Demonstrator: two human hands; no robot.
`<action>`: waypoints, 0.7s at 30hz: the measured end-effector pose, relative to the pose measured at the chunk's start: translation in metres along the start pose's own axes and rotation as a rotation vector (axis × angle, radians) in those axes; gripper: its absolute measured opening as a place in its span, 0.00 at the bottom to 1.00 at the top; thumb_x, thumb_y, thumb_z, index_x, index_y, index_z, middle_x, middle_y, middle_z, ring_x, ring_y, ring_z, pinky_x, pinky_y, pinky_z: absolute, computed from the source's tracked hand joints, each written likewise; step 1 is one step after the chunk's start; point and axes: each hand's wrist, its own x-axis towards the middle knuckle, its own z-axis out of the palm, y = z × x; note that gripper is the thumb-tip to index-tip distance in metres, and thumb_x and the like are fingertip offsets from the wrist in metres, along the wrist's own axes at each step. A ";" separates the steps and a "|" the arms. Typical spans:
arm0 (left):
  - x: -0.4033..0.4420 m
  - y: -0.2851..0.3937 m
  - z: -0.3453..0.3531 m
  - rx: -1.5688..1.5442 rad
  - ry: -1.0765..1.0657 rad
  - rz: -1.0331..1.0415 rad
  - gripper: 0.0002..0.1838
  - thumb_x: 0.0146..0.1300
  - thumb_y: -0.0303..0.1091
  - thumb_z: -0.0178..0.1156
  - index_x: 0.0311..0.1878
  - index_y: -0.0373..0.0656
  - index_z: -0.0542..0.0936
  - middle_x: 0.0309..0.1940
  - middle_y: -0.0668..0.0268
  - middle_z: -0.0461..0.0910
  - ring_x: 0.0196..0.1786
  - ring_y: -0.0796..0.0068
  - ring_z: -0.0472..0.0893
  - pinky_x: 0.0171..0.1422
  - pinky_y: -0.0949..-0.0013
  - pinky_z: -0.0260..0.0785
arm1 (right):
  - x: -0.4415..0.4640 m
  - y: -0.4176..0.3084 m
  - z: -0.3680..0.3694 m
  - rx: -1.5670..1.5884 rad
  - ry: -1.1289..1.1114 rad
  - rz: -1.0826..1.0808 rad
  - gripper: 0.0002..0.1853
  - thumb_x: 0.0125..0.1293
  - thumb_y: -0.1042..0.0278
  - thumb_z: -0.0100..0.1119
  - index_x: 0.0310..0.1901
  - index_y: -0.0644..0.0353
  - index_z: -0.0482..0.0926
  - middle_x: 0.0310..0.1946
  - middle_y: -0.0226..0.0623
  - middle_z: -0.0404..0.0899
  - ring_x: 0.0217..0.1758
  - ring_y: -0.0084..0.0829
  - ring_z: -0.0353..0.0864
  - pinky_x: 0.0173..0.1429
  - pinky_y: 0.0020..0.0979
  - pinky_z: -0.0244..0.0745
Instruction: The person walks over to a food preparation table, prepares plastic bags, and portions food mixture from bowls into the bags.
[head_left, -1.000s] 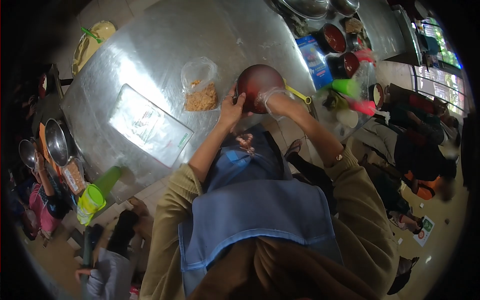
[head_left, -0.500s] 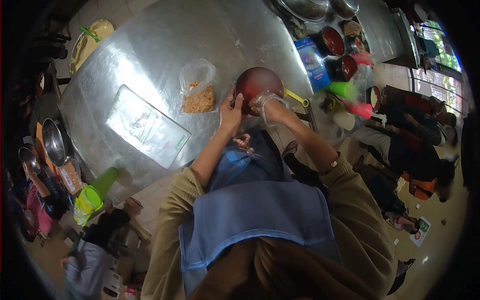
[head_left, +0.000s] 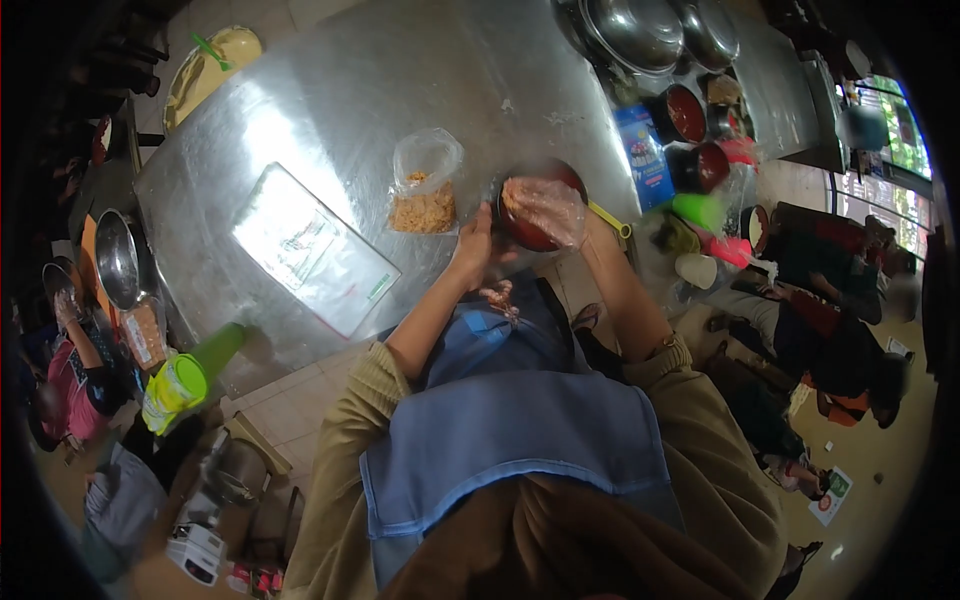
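My left hand grips the near left edge of a dark red bowl, its fingers partly hidden below the rim. My right hand wears a clear, wrinkled plastic glove and lies spread and flat over the bowl's opening, hiding most of the inside. Nothing clear shows in its grasp. Left of the bowl, an open clear plastic bag of orange-brown crumbly food rests on the metal table. A yellow handle sticks out right of the bowl.
A pack of clear plastic bags lies to the left on the table. A green cup is at the lower left. On the right are a blue packet, red bowls and metal bowls. Other people are at both sides.
My gloved right hand has come up from inside the bowl and turned flat over it. My left hand still holds the rim. The whole view has shifted slightly.
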 end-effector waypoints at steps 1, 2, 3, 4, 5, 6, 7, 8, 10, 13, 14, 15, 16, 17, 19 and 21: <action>-0.001 -0.004 -0.008 0.055 -0.005 -0.018 0.31 0.68 0.52 0.40 0.65 0.38 0.57 0.59 0.52 0.63 0.47 0.61 0.77 0.46 0.65 0.76 | 0.006 -0.009 0.009 -0.003 -0.026 -0.017 0.18 0.57 0.74 0.60 0.49 0.68 0.71 0.46 0.39 0.74 0.51 0.28 0.75 0.56 0.25 0.73; -0.007 -0.001 -0.012 0.111 -0.011 -0.036 0.30 0.68 0.51 0.40 0.65 0.39 0.57 0.60 0.52 0.62 0.48 0.61 0.77 0.46 0.65 0.75 | 0.012 -0.021 0.023 -0.069 -0.013 -0.029 0.17 0.57 0.74 0.60 0.48 0.68 0.72 0.46 0.39 0.75 0.50 0.28 0.75 0.55 0.24 0.73; -0.016 0.001 -0.018 0.165 -0.005 -0.051 0.27 0.69 0.48 0.40 0.63 0.39 0.60 0.59 0.53 0.65 0.47 0.61 0.77 0.47 0.65 0.75 | 0.020 -0.033 0.041 -0.134 0.001 -0.043 0.16 0.57 0.75 0.60 0.47 0.68 0.72 0.45 0.39 0.75 0.49 0.28 0.76 0.54 0.24 0.74; -0.022 0.000 -0.025 0.167 0.004 -0.040 0.26 0.69 0.47 0.40 0.62 0.39 0.61 0.57 0.54 0.67 0.47 0.63 0.77 0.47 0.66 0.75 | 0.029 -0.040 0.055 -0.199 0.016 -0.060 0.16 0.57 0.75 0.59 0.47 0.68 0.72 0.44 0.39 0.76 0.49 0.28 0.76 0.53 0.24 0.74; -0.027 -0.001 -0.033 0.170 0.013 -0.030 0.25 0.69 0.47 0.40 0.62 0.39 0.63 0.56 0.55 0.68 0.46 0.64 0.77 0.46 0.67 0.74 | 0.041 -0.042 0.065 -0.268 -0.029 -0.092 0.15 0.55 0.76 0.60 0.45 0.68 0.73 0.43 0.40 0.77 0.48 0.28 0.77 0.52 0.25 0.75; -0.033 -0.002 -0.041 0.175 0.020 -0.018 0.24 0.69 0.46 0.41 0.61 0.39 0.64 0.54 0.56 0.70 0.46 0.66 0.77 0.46 0.67 0.74 | 0.053 -0.044 0.075 -0.337 -0.073 -0.127 0.15 0.54 0.76 0.61 0.44 0.67 0.74 0.41 0.40 0.77 0.47 0.28 0.77 0.51 0.26 0.75; -0.040 0.001 -0.046 0.165 0.051 0.013 0.23 0.69 0.46 0.41 0.60 0.40 0.65 0.53 0.58 0.72 0.46 0.67 0.77 0.46 0.68 0.74 | 0.066 -0.046 0.086 -0.406 -0.116 -0.164 0.15 0.52 0.77 0.62 0.43 0.67 0.75 0.40 0.40 0.78 0.46 0.28 0.78 0.50 0.27 0.75; -0.048 0.005 -0.051 0.157 0.081 0.046 0.22 0.68 0.45 0.42 0.59 0.40 0.66 0.51 0.59 0.73 0.45 0.69 0.77 0.46 0.69 0.73 | 0.083 -0.039 0.090 -0.851 -0.153 -0.300 0.15 0.50 0.77 0.61 0.42 0.67 0.76 0.39 0.43 0.79 0.45 0.31 0.78 0.49 0.29 0.75; -0.065 0.015 -0.059 0.144 0.163 0.106 0.21 0.68 0.44 0.43 0.57 0.41 0.68 0.49 0.62 0.75 0.44 0.72 0.77 0.46 0.70 0.72 | 0.100 -0.024 0.101 -1.591 -0.187 -0.403 0.14 0.47 0.78 0.59 0.39 0.66 0.77 0.38 0.47 0.79 0.43 0.37 0.79 0.47 0.33 0.75; -0.082 0.025 -0.074 0.123 0.275 0.291 0.20 0.67 0.43 0.45 0.57 0.42 0.68 0.47 0.64 0.76 0.43 0.74 0.77 0.47 0.69 0.71 | 0.110 0.007 0.113 -1.875 -0.162 -0.302 0.11 0.46 0.79 0.55 0.34 0.66 0.79 0.34 0.51 0.79 0.40 0.44 0.79 0.44 0.37 0.74; -0.085 0.029 -0.078 0.096 0.324 0.336 0.19 0.67 0.41 0.46 0.57 0.42 0.68 0.47 0.65 0.76 0.43 0.74 0.76 0.47 0.68 0.71 | 0.124 0.024 0.105 -1.820 -0.141 -0.416 0.10 0.46 0.78 0.55 0.33 0.66 0.79 0.33 0.51 0.79 0.38 0.44 0.80 0.43 0.38 0.75; -0.085 0.031 -0.087 0.082 0.361 0.376 0.19 0.67 0.40 0.47 0.58 0.43 0.68 0.47 0.65 0.75 0.45 0.74 0.76 0.49 0.68 0.71 | 0.140 0.041 0.095 -1.765 -0.127 -0.529 0.09 0.45 0.78 0.55 0.31 0.66 0.79 0.31 0.51 0.79 0.37 0.44 0.80 0.42 0.39 0.75; -0.087 0.036 -0.088 0.077 0.382 0.424 0.20 0.66 0.40 0.48 0.58 0.43 0.67 0.48 0.64 0.75 0.46 0.73 0.75 0.49 0.67 0.70 | 0.152 0.054 0.088 -1.745 -0.100 -0.627 0.08 0.45 0.78 0.55 0.30 0.66 0.79 0.31 0.50 0.79 0.37 0.44 0.80 0.41 0.39 0.75; -0.089 0.043 -0.088 0.074 0.398 0.440 0.20 0.66 0.41 0.49 0.59 0.43 0.67 0.49 0.64 0.74 0.47 0.72 0.75 0.50 0.67 0.70 | 0.157 0.059 0.085 -1.722 -0.076 -0.726 0.08 0.45 0.78 0.55 0.30 0.66 0.79 0.31 0.50 0.79 0.36 0.44 0.80 0.41 0.39 0.75; -0.090 0.055 -0.088 0.087 0.415 0.464 0.21 0.65 0.41 0.50 0.59 0.44 0.68 0.51 0.63 0.73 0.48 0.71 0.74 0.51 0.65 0.69 | 0.140 0.045 0.099 -1.785 -0.160 -0.527 0.07 0.45 0.77 0.55 0.28 0.65 0.79 0.30 0.50 0.79 0.36 0.44 0.80 0.40 0.38 0.75; -0.085 0.064 -0.089 0.126 0.399 0.472 0.22 0.64 0.43 0.51 0.60 0.45 0.67 0.54 0.62 0.70 0.52 0.69 0.71 0.53 0.62 0.68 | 0.130 0.035 0.106 -1.812 -0.217 -0.422 0.06 0.45 0.76 0.55 0.27 0.64 0.79 0.29 0.49 0.79 0.35 0.43 0.80 0.39 0.38 0.74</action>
